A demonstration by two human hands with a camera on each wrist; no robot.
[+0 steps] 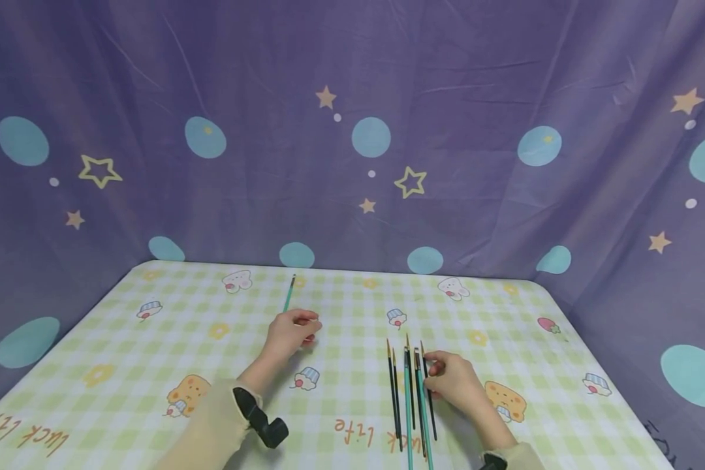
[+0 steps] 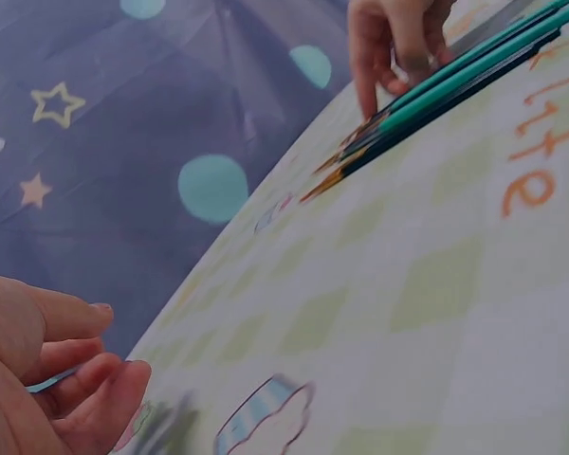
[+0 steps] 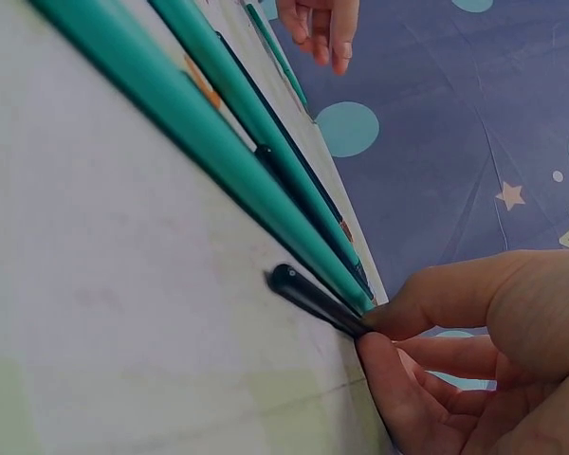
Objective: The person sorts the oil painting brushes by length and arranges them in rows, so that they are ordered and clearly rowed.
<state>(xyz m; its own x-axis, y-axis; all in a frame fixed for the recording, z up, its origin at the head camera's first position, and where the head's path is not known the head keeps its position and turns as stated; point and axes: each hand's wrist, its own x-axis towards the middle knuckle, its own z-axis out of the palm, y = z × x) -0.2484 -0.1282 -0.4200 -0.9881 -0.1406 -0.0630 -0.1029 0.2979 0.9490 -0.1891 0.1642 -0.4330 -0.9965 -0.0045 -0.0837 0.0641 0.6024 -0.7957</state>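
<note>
Several paintbrushes with teal and black handles lie in a loose bundle at the front right of the table, bristles pointing away; one teal paintbrush [image 1: 408,411] is among them. At the bundle's right side my right hand [image 1: 455,382] pinches a black paintbrush [image 3: 308,299] between thumb and forefinger. A lone teal paintbrush [image 1: 288,297] lies farther back on the left. Just in front of it is my left hand [image 1: 290,336], fingers loosely bent with nothing between them; in the head view it hides the lower part of that brush.
A green-and-white checked tablecloth [image 1: 170,339] with printed cupcakes, bunnies and flowers covers the table. Behind and at both sides hangs a purple curtain [image 1: 294,176] with stars and teal dots. A black wrist camera [image 1: 264,424] sits on my left sleeve.
</note>
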